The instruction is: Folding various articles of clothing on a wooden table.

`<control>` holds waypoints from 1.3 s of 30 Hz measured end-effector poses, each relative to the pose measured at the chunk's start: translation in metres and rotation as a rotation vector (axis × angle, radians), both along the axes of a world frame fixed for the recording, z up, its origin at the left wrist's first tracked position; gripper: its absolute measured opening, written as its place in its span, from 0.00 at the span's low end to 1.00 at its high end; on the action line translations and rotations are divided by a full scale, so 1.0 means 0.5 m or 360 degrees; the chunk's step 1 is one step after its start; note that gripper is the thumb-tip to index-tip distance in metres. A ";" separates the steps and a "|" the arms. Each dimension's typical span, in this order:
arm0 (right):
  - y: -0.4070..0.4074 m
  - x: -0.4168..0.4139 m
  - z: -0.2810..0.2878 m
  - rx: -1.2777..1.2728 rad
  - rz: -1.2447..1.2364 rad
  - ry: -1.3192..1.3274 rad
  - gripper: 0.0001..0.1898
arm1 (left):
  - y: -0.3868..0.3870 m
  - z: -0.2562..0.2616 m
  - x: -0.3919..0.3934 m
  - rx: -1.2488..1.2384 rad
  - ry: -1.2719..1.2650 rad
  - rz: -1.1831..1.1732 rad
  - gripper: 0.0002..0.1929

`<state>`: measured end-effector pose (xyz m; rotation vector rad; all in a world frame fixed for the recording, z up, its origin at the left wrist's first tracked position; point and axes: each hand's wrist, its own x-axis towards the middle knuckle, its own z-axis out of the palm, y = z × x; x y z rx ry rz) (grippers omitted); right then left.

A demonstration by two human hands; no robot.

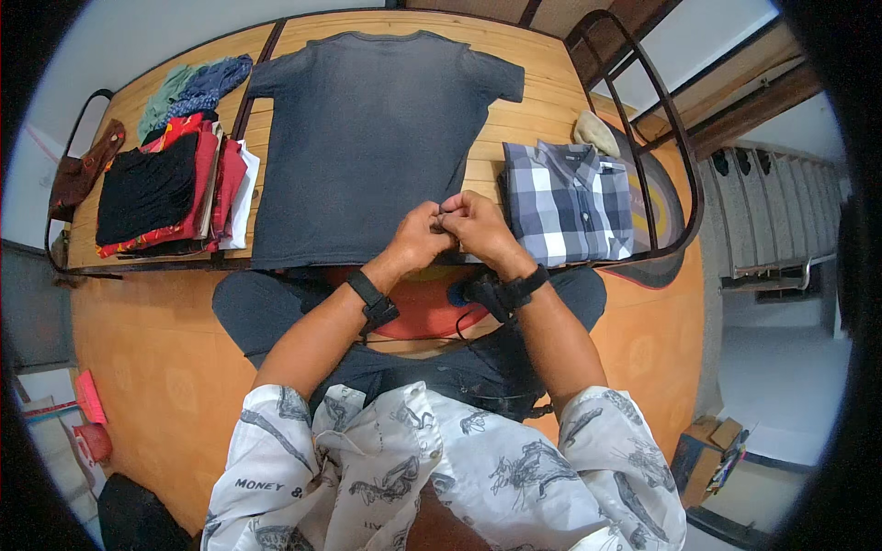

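A dark grey T-shirt (372, 138) lies spread on the slatted wooden tabletop (551, 76), its neckline at the far side and its hem along the near edge. Over its lower right corner, my left hand (422, 237) and my right hand (477, 224) meet with fingers curled and fingertips touching. A small dark patch shows between the fingertips; whether it is pinched shirt cloth cannot be made out. Right of my right hand lies a folded checked shirt (568, 203) in blue, grey and white, collar up.
Folded clothes (148, 193) are stacked at left, with crumpled green and blue garments (196, 89) behind. A brown item (86, 172) hangs by the left metal rail. A pale cloth bundle (596, 133) sits by the right metal rail (651, 124). A red seat (420, 310) shows below the table.
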<state>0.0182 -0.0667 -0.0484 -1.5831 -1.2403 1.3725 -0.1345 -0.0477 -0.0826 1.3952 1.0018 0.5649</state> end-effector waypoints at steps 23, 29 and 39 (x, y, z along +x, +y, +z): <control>0.077 0.056 0.104 0.0056 0.0284 -0.0374 0.24 | 0.028 0.007 -0.027 -0.0606 -0.0260 -0.0050 0.15; 0.160 0.153 0.205 0.0289 0.0265 -0.0953 0.21 | -0.012 0.035 -0.059 -0.0508 -0.0237 -0.0125 0.13; 0.478 0.347 0.193 0.0002 0.0173 -0.1145 0.20 | 0.036 0.061 -0.045 -0.0440 -0.0136 -0.0337 0.13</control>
